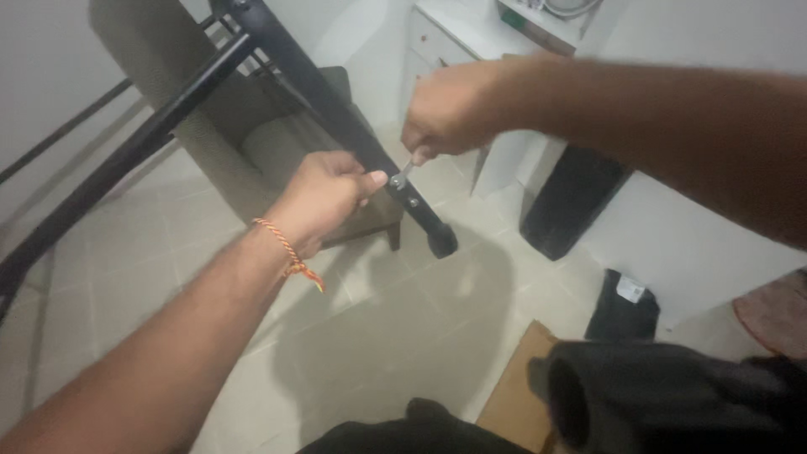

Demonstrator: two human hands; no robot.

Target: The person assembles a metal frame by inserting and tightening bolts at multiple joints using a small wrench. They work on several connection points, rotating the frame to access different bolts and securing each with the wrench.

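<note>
A black metal frame leg (336, 109) slants down from the top centre to its capped end (442, 241) above the tiled floor. My left hand (324, 197), with a red-and-yellow thread bracelet on the wrist, grips this leg near a bolt (397, 180). My right hand (450, 109) comes in from the right and pinches a small metal tool (407, 171) set against that bolt. A second black bar (126, 160) of the same frame runs off to the lower left.
A grey-brown upholstered armchair (252, 143) stands behind the frame. A white cabinet (471, 42) sits at the back, a black bin (572, 202) beside it, a small black box (622, 307) and flat cardboard (521, 387) on the floor, dark fabric (672, 395) at lower right.
</note>
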